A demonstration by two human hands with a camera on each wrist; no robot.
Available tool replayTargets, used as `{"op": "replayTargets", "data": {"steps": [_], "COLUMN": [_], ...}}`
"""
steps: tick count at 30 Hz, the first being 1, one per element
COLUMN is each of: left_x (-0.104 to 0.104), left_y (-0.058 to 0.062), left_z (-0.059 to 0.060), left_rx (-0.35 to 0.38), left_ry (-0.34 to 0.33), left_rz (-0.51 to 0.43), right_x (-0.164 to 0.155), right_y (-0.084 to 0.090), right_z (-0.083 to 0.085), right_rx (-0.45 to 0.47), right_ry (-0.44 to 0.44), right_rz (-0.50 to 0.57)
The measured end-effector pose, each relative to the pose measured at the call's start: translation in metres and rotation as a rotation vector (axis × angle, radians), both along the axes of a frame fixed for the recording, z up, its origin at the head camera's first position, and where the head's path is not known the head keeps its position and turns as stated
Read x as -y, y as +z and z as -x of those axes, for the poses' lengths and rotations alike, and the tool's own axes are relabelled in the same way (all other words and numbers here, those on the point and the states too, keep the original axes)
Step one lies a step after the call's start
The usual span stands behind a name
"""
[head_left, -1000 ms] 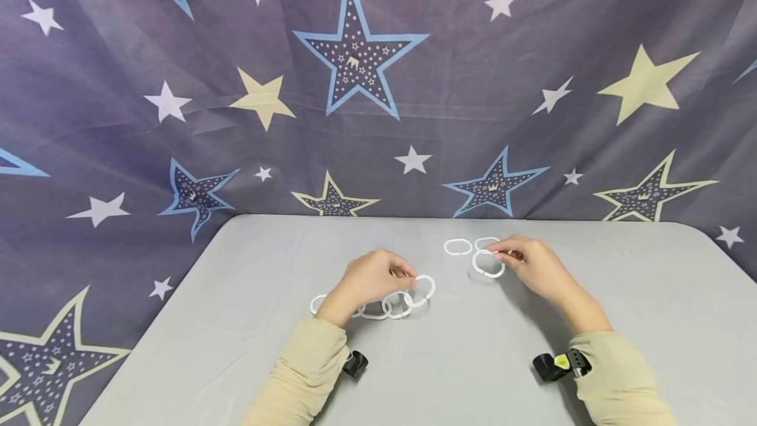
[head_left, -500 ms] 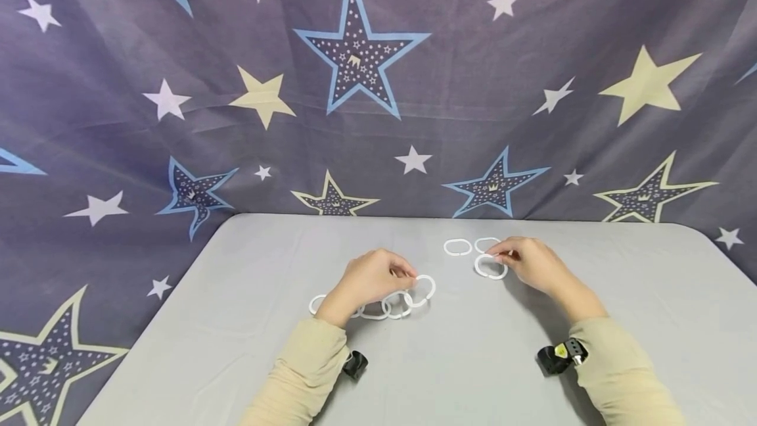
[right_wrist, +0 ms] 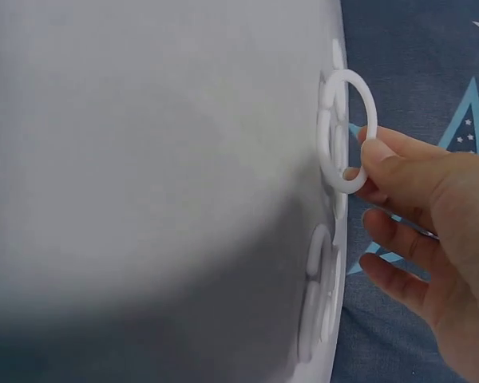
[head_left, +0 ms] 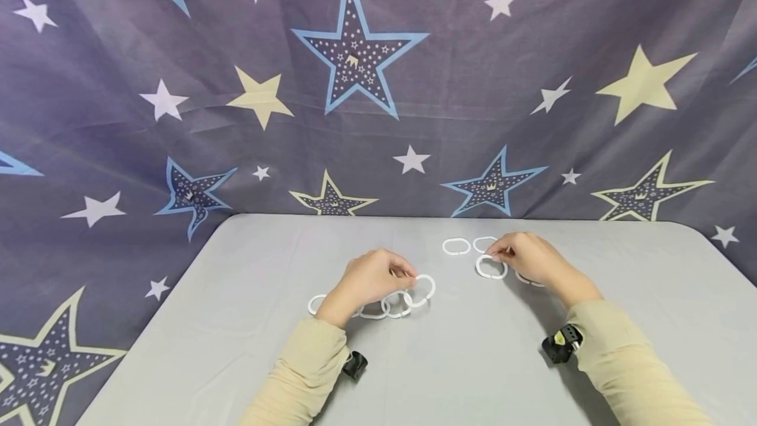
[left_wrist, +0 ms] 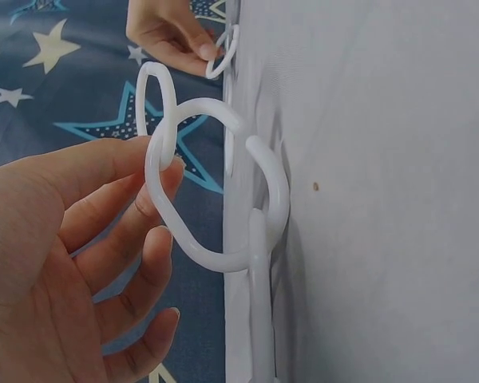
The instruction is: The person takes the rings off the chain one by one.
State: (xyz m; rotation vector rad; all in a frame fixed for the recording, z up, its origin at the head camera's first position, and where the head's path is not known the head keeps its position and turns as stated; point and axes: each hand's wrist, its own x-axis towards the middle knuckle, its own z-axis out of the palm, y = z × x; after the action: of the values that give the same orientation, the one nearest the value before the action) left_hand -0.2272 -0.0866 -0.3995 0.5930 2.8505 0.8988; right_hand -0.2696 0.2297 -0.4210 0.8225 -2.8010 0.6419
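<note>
Writing: none readable.
Chain: lies left-right; left hand pinches its right end.
Loose ring: right hand pinches it.

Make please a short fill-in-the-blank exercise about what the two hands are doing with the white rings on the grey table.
1. The left hand holds a ____ of linked white rings.
2. The right hand pinches a ____ white ring.
3. The table is ____ in colour.
4. The backdrop cloth is printed with ____.

Missing words: chain; single; grey; stars
</note>
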Motion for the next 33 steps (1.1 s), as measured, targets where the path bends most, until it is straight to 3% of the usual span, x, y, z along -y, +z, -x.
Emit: {"op": "replayTargets", "data": {"steps": [11,33], "left_x": [0.0004,0.0001], "left_y": [-0.0012,0.0000], "left_z": [-0.0006,-0.0006], "left_rx": [-0.010,-0.013], "left_ry": [0.000,0.001], "left_rz": [0.001,-0.004], "right_x": [0.0017,0.0032], "right_y": [-0.0081,-0.0055], "right_z": [0.0028,-0.0029], "right_rx": [0.034,0.033], "right_ry": [-0.038,-0.055], "right_rz": [-0.023,-0.002]}}
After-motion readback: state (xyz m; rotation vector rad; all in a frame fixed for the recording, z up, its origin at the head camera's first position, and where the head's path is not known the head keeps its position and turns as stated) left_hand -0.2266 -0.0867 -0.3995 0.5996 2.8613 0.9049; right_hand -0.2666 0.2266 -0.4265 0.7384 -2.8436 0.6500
